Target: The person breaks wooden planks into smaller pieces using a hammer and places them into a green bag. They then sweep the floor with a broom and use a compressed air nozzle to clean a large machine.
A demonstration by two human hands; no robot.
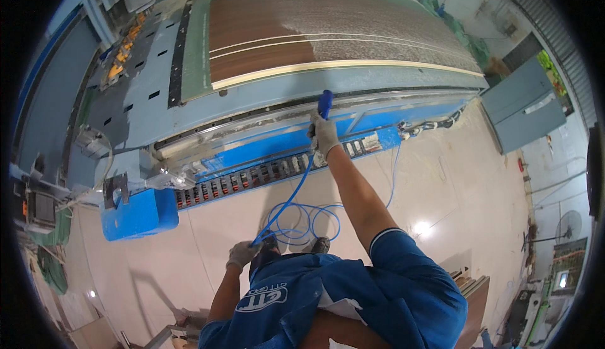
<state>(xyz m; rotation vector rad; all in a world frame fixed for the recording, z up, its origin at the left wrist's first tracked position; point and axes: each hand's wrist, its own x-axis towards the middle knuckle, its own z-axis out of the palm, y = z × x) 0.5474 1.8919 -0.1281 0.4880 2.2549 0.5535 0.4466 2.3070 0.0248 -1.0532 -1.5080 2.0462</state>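
My right hand [325,133], in a pale work glove, is stretched forward and closed round a blue air blow gun [325,103]. The gun points at the front edge of a machine bed [258,99]. On that bed lies a brown wood-grain panel [261,34] with pale cut lines along its near side. Whitish dust covers its right part, while the left part shows bare brown. A blue air hose [297,190] runs down from the gun. Low by my body, my gloved left hand [241,254] is closed on this hose.
Loose hose coils [315,213] lie on the floor by my shoes. A cable chain [252,177] runs along the machine's front, with a blue housing [142,215] at its left end. A grey cabinet [528,103] stands right; stacked boards [477,302] are at lower right.
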